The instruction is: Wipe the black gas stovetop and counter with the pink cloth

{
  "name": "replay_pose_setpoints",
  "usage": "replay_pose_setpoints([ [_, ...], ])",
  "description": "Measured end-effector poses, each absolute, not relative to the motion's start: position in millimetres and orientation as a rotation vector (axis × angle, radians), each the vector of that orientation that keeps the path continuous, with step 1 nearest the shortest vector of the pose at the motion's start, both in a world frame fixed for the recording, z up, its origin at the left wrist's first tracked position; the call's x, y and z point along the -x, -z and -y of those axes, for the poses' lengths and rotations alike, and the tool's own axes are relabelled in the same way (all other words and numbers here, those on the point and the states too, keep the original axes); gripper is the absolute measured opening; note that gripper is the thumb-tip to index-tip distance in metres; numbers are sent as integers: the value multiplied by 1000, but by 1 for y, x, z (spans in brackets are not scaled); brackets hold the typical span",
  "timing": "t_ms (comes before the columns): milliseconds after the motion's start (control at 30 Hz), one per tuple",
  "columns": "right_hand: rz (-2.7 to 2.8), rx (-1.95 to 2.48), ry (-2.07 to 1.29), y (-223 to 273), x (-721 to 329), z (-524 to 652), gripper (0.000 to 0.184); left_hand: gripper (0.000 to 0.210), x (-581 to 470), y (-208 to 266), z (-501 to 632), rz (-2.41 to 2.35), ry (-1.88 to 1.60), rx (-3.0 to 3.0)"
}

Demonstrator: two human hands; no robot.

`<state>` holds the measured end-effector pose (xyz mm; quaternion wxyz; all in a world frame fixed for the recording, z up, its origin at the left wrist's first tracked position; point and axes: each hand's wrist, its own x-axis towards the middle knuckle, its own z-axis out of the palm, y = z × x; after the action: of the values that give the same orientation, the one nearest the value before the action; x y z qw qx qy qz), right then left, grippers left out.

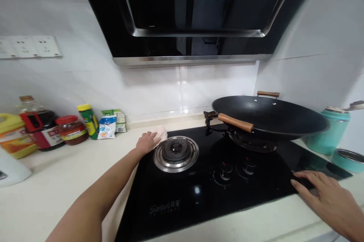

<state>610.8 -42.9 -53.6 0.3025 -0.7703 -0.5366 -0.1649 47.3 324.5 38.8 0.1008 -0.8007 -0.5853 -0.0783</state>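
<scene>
My left hand [146, 142] is closed over a pale pinkish cloth [161, 133], pressing it at the back left corner of the black glass gas stove [184, 187]. Just right of that hand lies the bare left burner [176, 150] with its steel ring. My right hand [322, 192] rests at the stove's front right edge, fingers stretched out and apart, holding nothing. A large black wok [270, 117] with wooden handles sits over the right burner. Two control knobs [226, 172] stand between the burners and the front edge.
Along the wall at left stand a yellow jug [14, 135], a dark sauce bottle [45, 128], a red-lidded jar [71, 130], a green shaker [88, 122] and seasoning packets [107, 127]. A range hood [190, 14] hangs above. At right are a turquoise flask [328, 130] and cup [348, 160].
</scene>
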Motion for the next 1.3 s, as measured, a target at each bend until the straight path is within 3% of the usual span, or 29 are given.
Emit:
replay_pose_setpoints([
  [433, 1347, 2209, 355, 46, -595, 41, 61, 34, -30, -37, -158, 1633, 380, 2356],
  [767, 1369, 2202, 355, 48, -591, 38, 62, 34, -119, -30, -78, 1206, 492, 2616],
  [1100, 1381, 2157, 396, 45, -586, 43, 59, 47, -216, -40, -126, 944, 416, 2815],
  [1300, 1377, 2123, 387, 45, -589, 45, 60, 53, -253, -41, -182, 1115, 359, 2765],
])
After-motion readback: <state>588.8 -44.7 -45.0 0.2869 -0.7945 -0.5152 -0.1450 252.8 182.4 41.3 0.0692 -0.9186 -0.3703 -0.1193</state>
